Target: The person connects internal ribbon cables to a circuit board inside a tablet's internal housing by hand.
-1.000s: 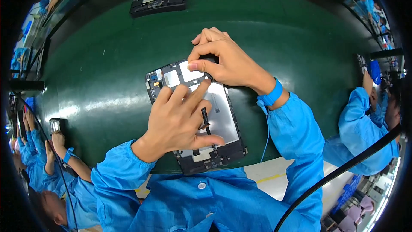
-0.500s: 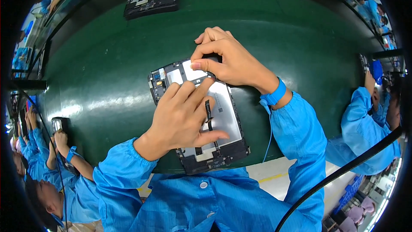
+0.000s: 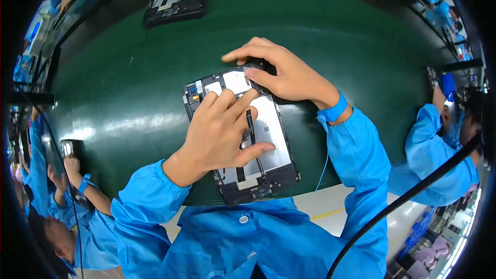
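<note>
An opened tablet (image 3: 272,142) with a silver panel and black frame lies at a slant on the green table in front of me. My left hand (image 3: 214,132) rests over its left half, fingers spread and thumb stretched across the panel. A black ribbon cable (image 3: 251,126) runs up beside that thumb. At the tablet's far right corner is my right hand (image 3: 289,76), its thumb on the frame by a white patch and its forefinger stretched out to the left. Nothing shows between the right thumb and forefinger; the other right fingers are partly hidden.
Another opened tablet (image 3: 178,13) lies at the table's far side. A blue wrist strap (image 3: 333,111) with a thin cord is on my right wrist. A black cable (image 3: 408,196) crosses the lower right. Co-workers in blue sit on both sides, one hand (image 3: 72,165) near a small device.
My right thumb and forefinger have come apart from a pinch, and the forefinger has straightened. The left hand has stayed nearly in place on the tablet. The view has shifted slightly.
</note>
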Demonstrator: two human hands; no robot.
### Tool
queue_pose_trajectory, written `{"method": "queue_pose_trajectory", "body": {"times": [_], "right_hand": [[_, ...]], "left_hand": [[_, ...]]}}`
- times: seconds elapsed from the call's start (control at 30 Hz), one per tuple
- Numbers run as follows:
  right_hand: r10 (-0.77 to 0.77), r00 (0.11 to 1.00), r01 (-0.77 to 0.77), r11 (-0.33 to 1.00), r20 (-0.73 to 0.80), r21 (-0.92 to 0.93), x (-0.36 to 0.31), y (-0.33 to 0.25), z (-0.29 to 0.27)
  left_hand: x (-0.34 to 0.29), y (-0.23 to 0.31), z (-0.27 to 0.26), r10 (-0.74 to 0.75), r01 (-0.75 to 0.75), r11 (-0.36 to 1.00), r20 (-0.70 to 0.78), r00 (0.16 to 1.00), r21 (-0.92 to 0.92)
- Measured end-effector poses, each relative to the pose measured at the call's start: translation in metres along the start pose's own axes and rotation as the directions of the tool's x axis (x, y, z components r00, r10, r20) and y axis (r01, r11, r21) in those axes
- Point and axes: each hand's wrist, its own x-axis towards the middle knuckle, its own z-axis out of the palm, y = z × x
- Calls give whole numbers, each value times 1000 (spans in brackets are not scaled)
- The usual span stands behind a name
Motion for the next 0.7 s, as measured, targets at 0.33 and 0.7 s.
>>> {"method": "queue_pose_trajectory", "body": {"times": [0.33, 0.7], "right_hand": [[104, 980, -137, 971, 170, 194, -22, -23, -9], [111, 963, -149, 979, 246, 141, -19, -26, -9]], "left_hand": [[-7, -4, 5, -9, 0, 997, -116, 993, -77], [-7, -5, 10, 3, -18, 997, -189, 982, -81]]}}
